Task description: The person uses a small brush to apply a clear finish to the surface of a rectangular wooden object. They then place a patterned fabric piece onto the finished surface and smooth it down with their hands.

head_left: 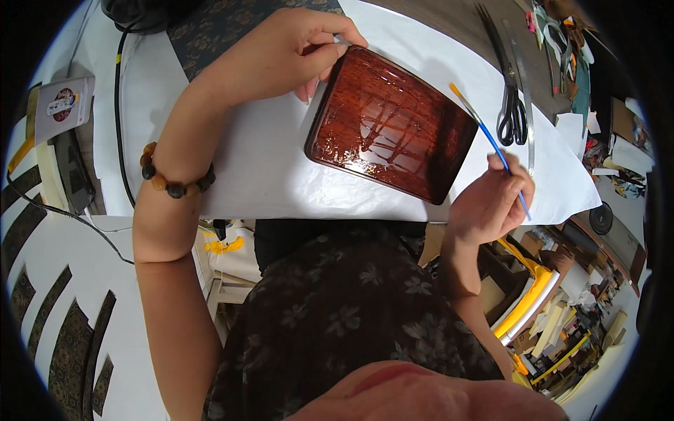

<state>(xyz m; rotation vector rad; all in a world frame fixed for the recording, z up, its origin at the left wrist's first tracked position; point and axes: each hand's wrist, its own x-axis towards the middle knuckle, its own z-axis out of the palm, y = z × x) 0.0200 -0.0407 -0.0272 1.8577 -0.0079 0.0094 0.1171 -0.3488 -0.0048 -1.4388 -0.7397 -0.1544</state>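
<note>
A reddish-brown rectangular tray with a dark raised rim lies tilted over white paper. Its inner face is glossy, with wet-looking streaks crossing it and bright glints near its lower left. My left hand grips its upper left corner, thumb and forefinger at the rim; the other fingers are partly hidden behind it. Off the tray's right side, my right hand holds a slim paintbrush with a blue handle in a pinch. The brush's yellowish bristles point up and left, apart from the tray's surface.
White paper covers much of the table. Black-handled scissors lie at the right beside a metal ruler. Dark patterned fabric is at the back left, near a black cable. Mixed tools and scraps crowd the far right.
</note>
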